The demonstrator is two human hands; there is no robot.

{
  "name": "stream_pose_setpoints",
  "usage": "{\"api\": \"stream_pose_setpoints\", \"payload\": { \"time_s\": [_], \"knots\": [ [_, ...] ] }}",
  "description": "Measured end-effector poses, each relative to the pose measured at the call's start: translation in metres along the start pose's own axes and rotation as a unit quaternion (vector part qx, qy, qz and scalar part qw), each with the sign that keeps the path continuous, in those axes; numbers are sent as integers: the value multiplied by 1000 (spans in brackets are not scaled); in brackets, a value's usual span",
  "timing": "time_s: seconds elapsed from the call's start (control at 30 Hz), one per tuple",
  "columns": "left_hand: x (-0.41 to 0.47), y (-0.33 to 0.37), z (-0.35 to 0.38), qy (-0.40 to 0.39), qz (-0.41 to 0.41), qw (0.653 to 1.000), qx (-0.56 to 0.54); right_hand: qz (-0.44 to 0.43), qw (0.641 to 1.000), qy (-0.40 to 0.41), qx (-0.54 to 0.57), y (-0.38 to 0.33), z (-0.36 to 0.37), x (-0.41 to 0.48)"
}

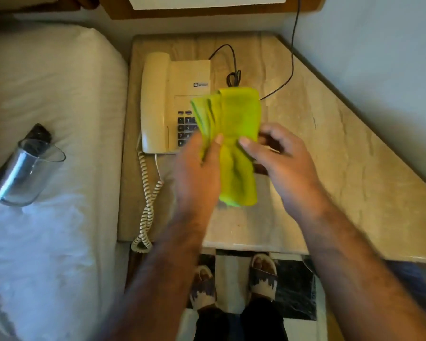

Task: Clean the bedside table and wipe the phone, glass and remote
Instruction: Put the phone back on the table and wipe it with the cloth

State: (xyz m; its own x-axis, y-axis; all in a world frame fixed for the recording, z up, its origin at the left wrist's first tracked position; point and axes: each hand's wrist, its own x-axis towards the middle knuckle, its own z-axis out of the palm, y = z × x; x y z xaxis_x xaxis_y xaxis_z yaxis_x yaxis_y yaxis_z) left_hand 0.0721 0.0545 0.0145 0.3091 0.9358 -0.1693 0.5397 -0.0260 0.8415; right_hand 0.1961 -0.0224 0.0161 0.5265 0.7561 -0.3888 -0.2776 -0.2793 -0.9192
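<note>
**Cloth in hand, phone alone on the table, wiping apparently not yet finished**

Nearest the camera, both forearms reach out over the front edge of the bedside table (pixel 330 148). The left hand (pixel 197 168) and right hand (pixel 280 156) hold a folded yellow-green microfibre cloth (pixel 236 143) between them, raised above the marble-patterned top. The left thumb and fingers are pinched on the cloth's left edge; the right thumb presses its right side, with the other right fingers curled behind it, where their grip cannot be fully seen. It looks as if the cloth is being folded or readied rather than rubbed on anything.

Just beyond the hands, the cream corded telephone (pixel 167 99) sits on the left part of the table, handset in its cradle, its coiled cord (pixel 147 193) trailing over the front edge. To the left, off the table, the drinking glass (pixel 27 173) lies tipped on the bed (pixel 59 82), resting on the dark remote control (pixel 38 134).

As a judgement: the glass and remote seem to have been set aside to clear the tabletop, so the table surface or phone is probably the job in hand. Returning both items remains, and possibly wiping them too.

Hard to tell: whether any surface is already clean, since no dust or streaks show. The cloth hides part of the keypad, the glass covers most of the remote, and the black cable (pixel 292 45) runs out of view at the top.
</note>
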Motion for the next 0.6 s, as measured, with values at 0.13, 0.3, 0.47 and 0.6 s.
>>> {"api": "stream_pose_setpoints", "payload": {
  "time_s": [0.13, 0.3, 0.47, 0.6],
  "knots": [
    [63, -7, -63, 74, 69, 994, 44, -35, 996, -57, 50, -13, 47, 39],
    [126, -42, -89, 40, 12, 983, 178, -167, 908, -76, -376, 25, 53, 79],
    [117, -56, -84, 74, 62, 974, 205, -252, 815, -99, -512, 63, 45, 95],
    [95, -62, -66, 8, 120, 934, 337, -285, 790, -78, -537, 76, 45, 99]
  ]
}}
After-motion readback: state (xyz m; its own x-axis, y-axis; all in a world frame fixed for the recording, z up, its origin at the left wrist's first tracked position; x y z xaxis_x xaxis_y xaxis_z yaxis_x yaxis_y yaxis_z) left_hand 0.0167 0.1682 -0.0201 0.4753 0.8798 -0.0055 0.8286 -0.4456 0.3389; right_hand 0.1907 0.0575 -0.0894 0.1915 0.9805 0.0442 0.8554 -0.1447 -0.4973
